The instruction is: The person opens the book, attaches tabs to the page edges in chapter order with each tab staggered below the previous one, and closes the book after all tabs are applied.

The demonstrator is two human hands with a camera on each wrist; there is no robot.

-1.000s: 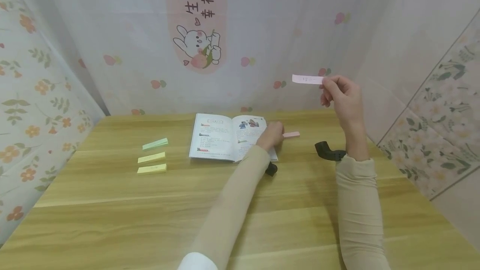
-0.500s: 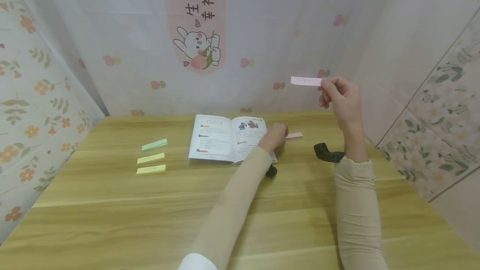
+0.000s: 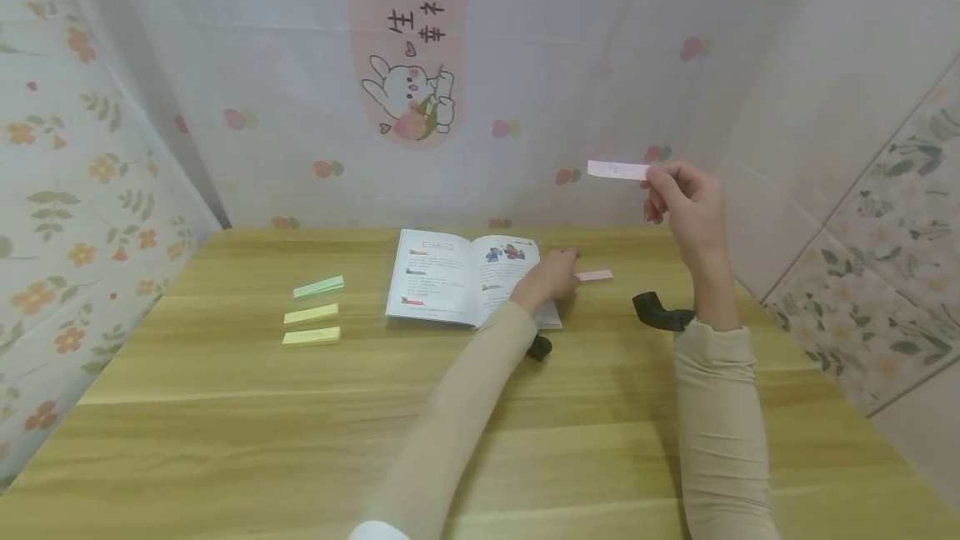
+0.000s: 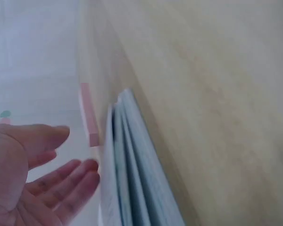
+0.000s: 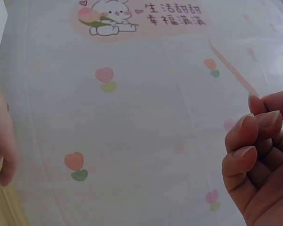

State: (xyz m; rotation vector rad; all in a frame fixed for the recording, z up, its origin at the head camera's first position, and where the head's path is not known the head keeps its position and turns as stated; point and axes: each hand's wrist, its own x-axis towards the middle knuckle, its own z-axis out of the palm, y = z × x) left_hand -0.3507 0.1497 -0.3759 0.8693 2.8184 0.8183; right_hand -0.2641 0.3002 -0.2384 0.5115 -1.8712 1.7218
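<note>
My right hand (image 3: 688, 208) is raised above the far right of the table and pinches a pink sticky note strip (image 3: 617, 170) by its right end. The strip carries faint handwriting. In the right wrist view this strip (image 5: 232, 67) appears edge-on between thumb and forefinger, the other fingers curled. My left hand (image 3: 551, 280) reaches over the right page of an open book (image 3: 435, 286). Seen from the left wrist, the fingers (image 4: 68, 186) are loosely spread, with nothing between them and the thumb, beside the book's page edges (image 4: 137, 169). Just past them lies a pink sticky note pad (image 4: 88, 115).
Left of the book, a green sticky note pad (image 3: 318, 287) and two yellow ones, the farther (image 3: 311, 314) and nearer (image 3: 311, 336), lie in a column. Black curved wrist mounts (image 3: 660, 312) stick out from both wrists. A printed curtain (image 3: 285, 90) hangs behind the wooden table (image 3: 225, 440).
The left hand's fingers have straightened and spread near the pink pad. My right hand still holds the strip at about the same height. The head view has shifted slightly.
</note>
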